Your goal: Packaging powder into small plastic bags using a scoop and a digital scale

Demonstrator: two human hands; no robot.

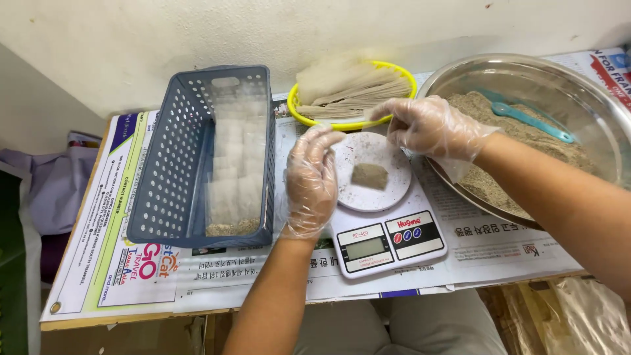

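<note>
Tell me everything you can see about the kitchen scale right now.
The kitchen scale is a small white digital one, plastic by the look, with a round grey-white platform on top and a front panel holding a display and three coloured buttons. It sits flat on newspaper, between the blue basket and the steel bowl. A small filled pouch of brownish powder lies on the platform. The gloved left hand rests against its left edge; the right hand hovers above.
</note>
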